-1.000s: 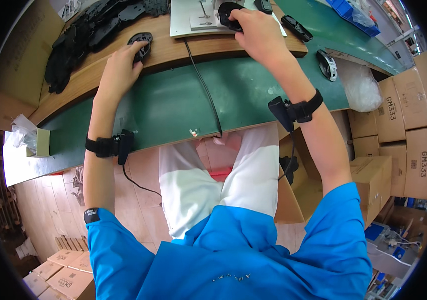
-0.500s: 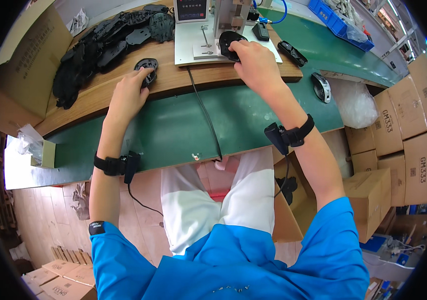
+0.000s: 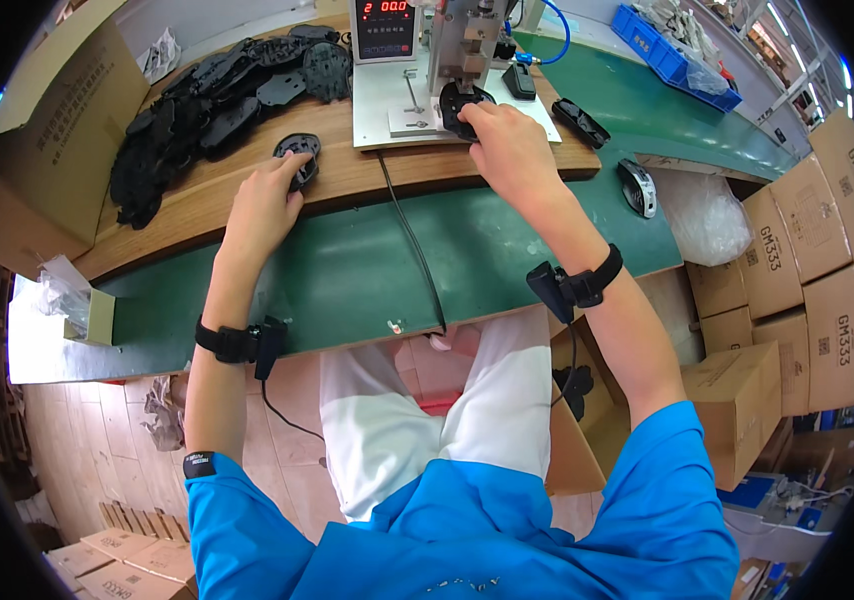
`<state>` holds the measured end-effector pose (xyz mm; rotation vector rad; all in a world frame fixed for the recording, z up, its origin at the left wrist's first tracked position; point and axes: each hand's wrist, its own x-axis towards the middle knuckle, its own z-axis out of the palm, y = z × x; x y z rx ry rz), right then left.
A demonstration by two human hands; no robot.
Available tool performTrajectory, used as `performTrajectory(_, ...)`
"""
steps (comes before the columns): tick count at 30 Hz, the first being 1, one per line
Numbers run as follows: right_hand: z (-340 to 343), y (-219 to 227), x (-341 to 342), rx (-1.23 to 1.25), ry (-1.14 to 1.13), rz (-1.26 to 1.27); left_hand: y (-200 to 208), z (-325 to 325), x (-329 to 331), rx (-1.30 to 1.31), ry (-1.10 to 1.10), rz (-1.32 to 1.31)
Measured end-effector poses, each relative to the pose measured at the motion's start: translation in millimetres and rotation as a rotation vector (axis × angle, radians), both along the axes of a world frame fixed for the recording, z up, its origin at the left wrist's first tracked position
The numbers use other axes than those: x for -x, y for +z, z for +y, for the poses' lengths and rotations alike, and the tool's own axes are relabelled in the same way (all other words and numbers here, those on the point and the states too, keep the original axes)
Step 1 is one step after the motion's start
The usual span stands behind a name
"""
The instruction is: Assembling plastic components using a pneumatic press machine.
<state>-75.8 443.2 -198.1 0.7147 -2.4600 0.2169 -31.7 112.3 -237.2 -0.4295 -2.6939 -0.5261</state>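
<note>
2 black moulded plastic shells are in hand: right hand (image 3: 507, 150) fingers grip 1 (image 3: 459, 103) under the grey press (image 3: 467, 40); left hand (image 3: 262, 200) grips another (image 3: 297, 158) on the wooden surface (image 3: 197, 215). Pile (image 3: 217, 90) remains.

A long green counter (image 3: 367, 270) has a wooden board (image 3: 197, 215) on top. Brown cardboard boxes (image 3: 807, 260) are stacked beside it. The floor (image 3: 77, 440) is pale wood.

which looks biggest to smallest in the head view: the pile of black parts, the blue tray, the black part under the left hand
1. pile of black parts, clearly largest.
2. blue tray, though it lies far off near the rim, so its look is unsure.
3. black part under the left hand, partly covered.
</note>
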Motion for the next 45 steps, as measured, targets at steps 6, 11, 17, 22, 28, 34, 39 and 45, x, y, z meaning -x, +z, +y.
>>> performTrajectory(6, 1.3, -3.5, -1.6, -0.019, -0.025, -0.035, -2.0, 0.9, -2.7, -0.008, -0.016, -0.003)
performTrajectory(11, 0.9, -6.3, 5.0, 0.036, 0.046, 0.04, -5.4, -7.0, 1.8, 0.031, -0.055, 0.067)
performTrajectory(17, 3.3, -1.5, 11.0, -0.045, -0.012, -0.017, 1.9, -1.2, 6.8, 0.044, -0.023, -0.015)
performTrajectory(22, 1.9, -1.5, 7.7, -0.068, -0.038, -0.014, -2.0, -2.2, 5.3, 0.055, -0.009, -0.007)
performTrajectory(28, 1.4, -2.6, 5.8, -0.054, -0.001, 0.023, -1.7, -2.2, 4.6, 0.051, -0.022, -0.017)
performTrajectory(34, 2.9, 1.6, 3.9, -0.058, -0.026, -0.012, -3.2, -4.0, 6.2, 0.034, -0.011, 0.002)
performTrajectory(39, 2.5, -4.6, 3.7, -0.026, -0.005, 0.03, -7.7, -4.1, 3.9, 0.022, -0.068, 0.03)
performTrajectory(45, -2.9, 3.3, 3.7, -0.035, -0.045, -0.092, 0.0, -1.6, 0.6, 0.122, -0.031, 0.096)
